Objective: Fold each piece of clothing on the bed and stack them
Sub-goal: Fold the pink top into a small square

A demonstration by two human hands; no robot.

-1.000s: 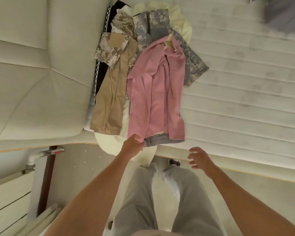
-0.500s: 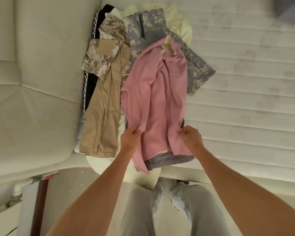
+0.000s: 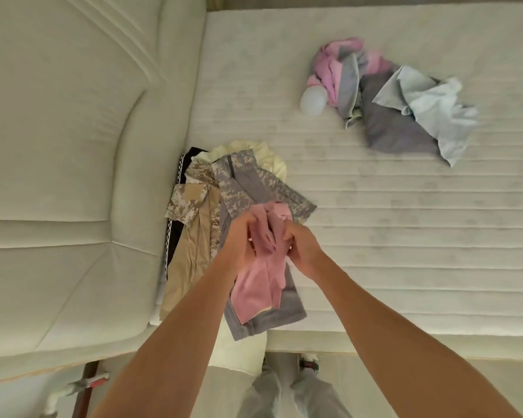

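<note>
Pink cloth is bunched between the fingers of both hands: the left hand and the right hand are each curled tight round the pink garment, knuckles close together, with the fabric gathered up between them and its lower part hanging down in loose folds. The garment is lifted clear at the top (how much of its hem rests on what lies below cannot be told), and both bare forearms reach in from the bottom of the view.

Directly beneath the hands lies a grey garment, spread flat with its lower edge at the near edge of the bed. Above and to the left of it, a grey camouflage garment overlaps a tan camouflage garment, whose plain tan part runs down toward the near edge. A black piece with a checkered white stripe shows along the left side of this pile, against the padded cream headboard, and a pale yellow piece peeks out at the top of the pile.

Well apart, toward the far right of the quilted mattress, sits a second, rumpled heap: pink, grey and light blue cloth tangled together, with a round white object touching its left edge.

Below the bed edge, grey trouser legs are visible over the pale floor.
</note>
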